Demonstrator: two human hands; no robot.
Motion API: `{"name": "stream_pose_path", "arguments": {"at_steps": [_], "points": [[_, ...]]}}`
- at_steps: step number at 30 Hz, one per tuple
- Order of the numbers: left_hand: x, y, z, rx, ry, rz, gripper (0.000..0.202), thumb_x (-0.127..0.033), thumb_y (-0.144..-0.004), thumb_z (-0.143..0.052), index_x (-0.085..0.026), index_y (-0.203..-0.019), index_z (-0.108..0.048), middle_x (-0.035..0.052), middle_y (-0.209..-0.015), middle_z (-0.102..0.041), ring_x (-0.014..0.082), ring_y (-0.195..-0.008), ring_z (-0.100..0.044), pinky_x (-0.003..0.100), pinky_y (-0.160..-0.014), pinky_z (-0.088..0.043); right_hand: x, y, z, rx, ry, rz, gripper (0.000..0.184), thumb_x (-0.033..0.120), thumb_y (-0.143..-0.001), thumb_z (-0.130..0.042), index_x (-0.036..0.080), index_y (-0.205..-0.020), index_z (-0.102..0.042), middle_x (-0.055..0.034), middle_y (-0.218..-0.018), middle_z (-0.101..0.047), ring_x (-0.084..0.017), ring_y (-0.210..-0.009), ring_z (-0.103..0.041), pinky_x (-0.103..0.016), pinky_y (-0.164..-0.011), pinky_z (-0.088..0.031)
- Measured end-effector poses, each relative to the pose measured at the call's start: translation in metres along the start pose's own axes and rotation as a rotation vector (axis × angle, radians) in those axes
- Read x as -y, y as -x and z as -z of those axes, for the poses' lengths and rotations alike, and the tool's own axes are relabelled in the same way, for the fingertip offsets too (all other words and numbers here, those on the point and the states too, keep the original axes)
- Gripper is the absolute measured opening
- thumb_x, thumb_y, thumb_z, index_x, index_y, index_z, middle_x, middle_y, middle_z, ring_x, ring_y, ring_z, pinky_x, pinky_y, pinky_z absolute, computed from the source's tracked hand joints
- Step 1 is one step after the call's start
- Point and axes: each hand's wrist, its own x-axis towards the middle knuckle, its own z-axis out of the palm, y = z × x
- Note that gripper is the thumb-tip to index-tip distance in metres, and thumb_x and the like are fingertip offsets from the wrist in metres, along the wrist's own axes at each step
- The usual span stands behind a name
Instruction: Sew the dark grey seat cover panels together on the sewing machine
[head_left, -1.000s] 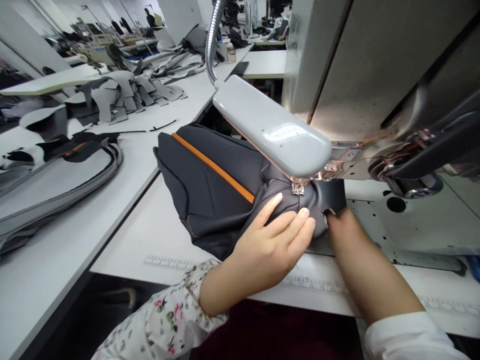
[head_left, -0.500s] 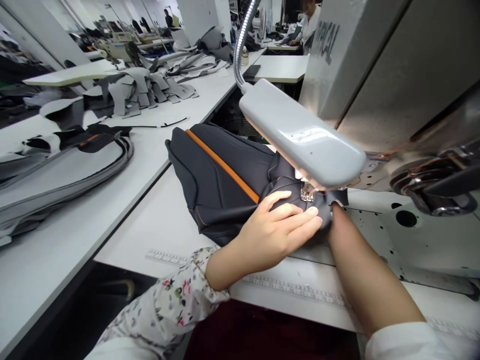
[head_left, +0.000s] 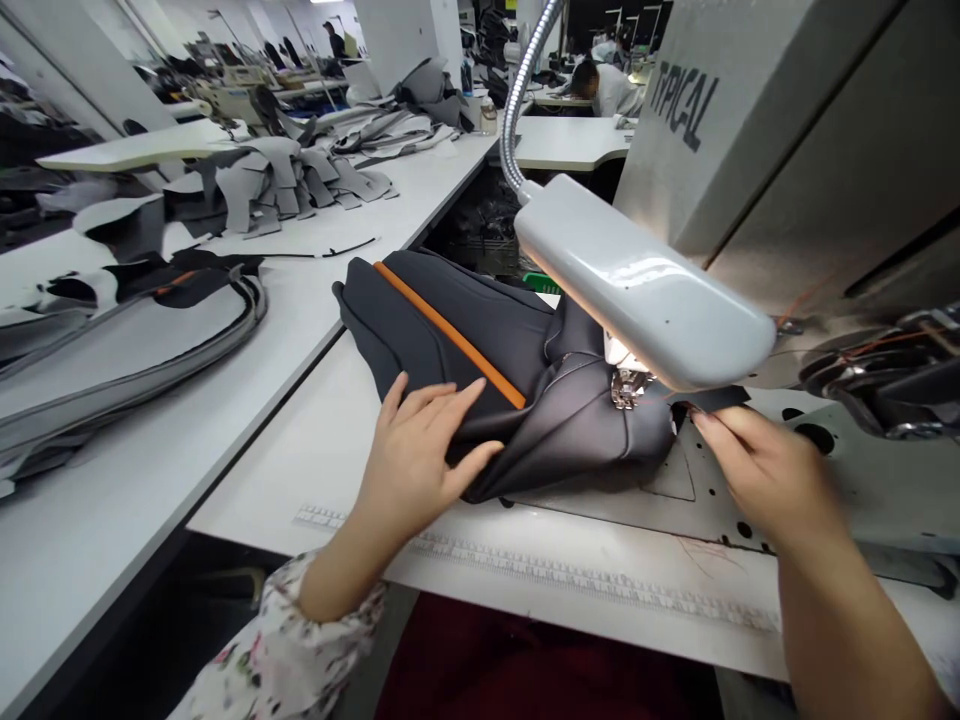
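A dark grey sewn cover with an orange strip lies bunched on the machine bed, part of it at the metal presser foot. My left hand is open, fingers spread over the cover's near left side. To the right of the presser foot, my right hand pinches the dark edge of the cover between thumb and fingers; the back of this hand is blurred. Above the presser foot hangs a lit white lamp, which hides part of the sewing machine's head.
The sewing machine fills the right side. A printed ruler strip runs along the table's front edge. On the long white table at left lie grey fabric pieces and a curved grey panel. A person bends over work behind.
My left hand has slid left across the cover, away from the presser foot. My right hand, earlier mostly hidden behind the cover, has come out to the right, holding its edge.
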Motion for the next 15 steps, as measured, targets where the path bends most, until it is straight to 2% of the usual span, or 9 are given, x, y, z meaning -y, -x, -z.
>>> {"name": "stream_pose_path", "arguments": {"at_steps": [1,2,3,4,5,8,10,12,15], "points": [[0.009,0.006,-0.003,0.047,-0.001,0.027,0.034,-0.047,-0.105,-0.053,-0.018,-0.110,-0.071,0.0068,-0.099,-0.078,0.0233,-0.095,-0.071,0.059,-0.118,-0.043,0.002,0.018,0.000,-0.021,-0.124,-0.036,0.021,0.043,-0.094,-0.071,0.023,-0.090,-0.078,-0.0026,-0.085,-0.072,-0.021,-0.092,-0.067,-0.037,-0.092,-0.051],[0.016,0.010,-0.007,0.079,0.009,0.011,0.035,-0.044,-0.107,-0.050,-0.018,-0.094,-0.070,0.0031,-0.083,-0.074,0.0192,-0.080,-0.069,0.055,-0.114,-0.048,0.005,0.037,-0.005,-0.072,-0.259,-0.085,0.019,0.040,-0.096,-0.068,0.025,-0.098,-0.079,-0.0038,-0.091,-0.074,-0.021,-0.093,-0.067,-0.037,-0.091,-0.051],[0.019,0.011,-0.011,0.087,0.019,-0.036,0.040,-0.039,-0.108,-0.048,-0.018,-0.080,-0.066,-0.0004,-0.071,-0.067,0.0155,-0.068,-0.064,0.050,-0.111,-0.052,0.007,0.057,-0.014,-0.035,-0.563,-0.183,0.019,0.042,-0.094,-0.071,0.026,-0.088,-0.079,-0.0021,-0.079,-0.071,-0.019,-0.086,-0.066,-0.032,-0.082,-0.051],[0.019,0.010,-0.014,0.073,0.016,-0.091,0.044,-0.035,-0.109,-0.047,-0.019,-0.070,-0.060,-0.0026,-0.063,-0.060,0.0132,-0.061,-0.059,0.045,-0.108,-0.054,0.009,0.075,-0.029,0.155,-0.820,-0.383,0.020,0.042,-0.089,-0.077,0.025,-0.078,-0.079,-0.0011,-0.070,-0.067,-0.016,-0.079,-0.064,-0.028,-0.078,-0.050],[0.017,0.006,-0.014,0.041,-0.003,-0.145,0.047,-0.032,-0.109,-0.047,-0.019,-0.065,-0.056,-0.0038,-0.058,-0.055,0.0122,-0.058,-0.055,0.041,-0.106,-0.056,0.010,0.090,-0.046,0.307,-0.879,-0.506,0.021,0.040,-0.088,-0.077,0.021,-0.079,-0.079,-0.0038,-0.072,-0.070,-0.017,-0.076,-0.065,-0.030,-0.076,-0.052],[0.008,-0.009,0.010,-0.043,-0.083,-0.266,0.047,-0.030,-0.107,-0.051,-0.020,-0.061,-0.051,-0.0041,-0.056,-0.050,0.0129,-0.057,-0.053,0.035,-0.099,-0.058,0.014,0.108,-0.101,0.503,-1.050,-0.717,0.026,0.036,-0.084,-0.079,0.018,-0.101,-0.081,-0.0123,-0.100,-0.078,-0.026,-0.093,-0.073,-0.043,-0.084,-0.059],[0.004,-0.019,0.041,-0.064,-0.132,-0.291,0.048,-0.033,-0.109,-0.048,-0.020,-0.062,-0.050,-0.0025,-0.056,-0.051,0.0156,-0.064,-0.059,0.034,-0.091,-0.057,0.016,0.102,-0.127,0.487,-1.177,-0.786,0.028,0.033,-0.076,-0.082,0.021,-0.102,-0.080,-0.0095,-0.110,-0.078,-0.030,-0.106,-0.072,-0.053,-0.097,-0.058],[0.005,-0.027,0.071,-0.063,-0.161,-0.238,0.052,-0.039,-0.110,-0.045,-0.020,-0.062,-0.050,-0.0002,-0.060,-0.057,0.0185,-0.074,-0.065,0.031,-0.078,-0.054,0.019,0.091,-0.140,0.413,-1.264,-0.821,0.021,0.030,-0.066,-0.085,0.024,-0.086,-0.078,-0.0037,-0.100,-0.079,-0.029,-0.106,-0.072,-0.058,-0.107,-0.053],[0.014,-0.037,0.097,-0.007,-0.139,0.042,0.057,-0.048,-0.108,-0.044,-0.017,-0.061,-0.055,-0.0017,-0.060,-0.058,0.0135,-0.066,-0.060,0.024,-0.059,-0.038,0.027,0.087,-0.135,0.299,-1.310,-0.815,0.025,0.028,-0.055,-0.090,0.026,-0.074,-0.073,0.0005,-0.084,-0.078,-0.028,-0.101,-0.072,-0.057,-0.116,-0.045]]}}
